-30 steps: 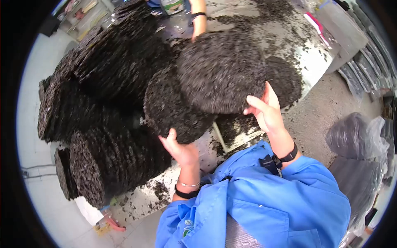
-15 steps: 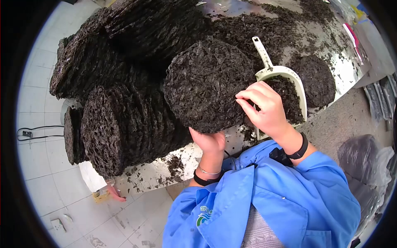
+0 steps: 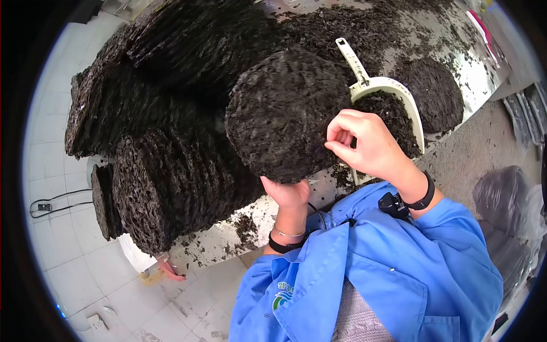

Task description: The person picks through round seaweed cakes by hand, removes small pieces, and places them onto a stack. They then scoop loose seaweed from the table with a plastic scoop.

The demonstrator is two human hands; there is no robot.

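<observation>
A round cake of dried seaweed (image 3: 290, 114), dark and rough, is tilted up facing me. My left hand (image 3: 286, 192) grips it from below at its lower edge; most of those fingers are hidden behind it. Over the cake's right side, my right hand (image 3: 367, 142) has its fingers curled and thumb against the index finger in a pinch. Whatever the pinch holds, if anything, is too small to make out. Just beyond that hand lies a white dustpan (image 3: 416, 117) with loose dark seaweed flakes (image 3: 387, 111) in it.
Stacked seaweed cakes (image 3: 171, 182) stand on edge at left, with a larger stack (image 3: 182, 51) behind. Another cake (image 3: 433, 94) lies flat right of the dustpan. Loose flakes (image 3: 353, 34) cover the back of the table (image 3: 211, 251). Plastic bags (image 3: 501, 199) are at right.
My right hand's fingers have curled in more tightly near the cake's right side. The left hand still supports the cake. The whole view has shifted slightly.
</observation>
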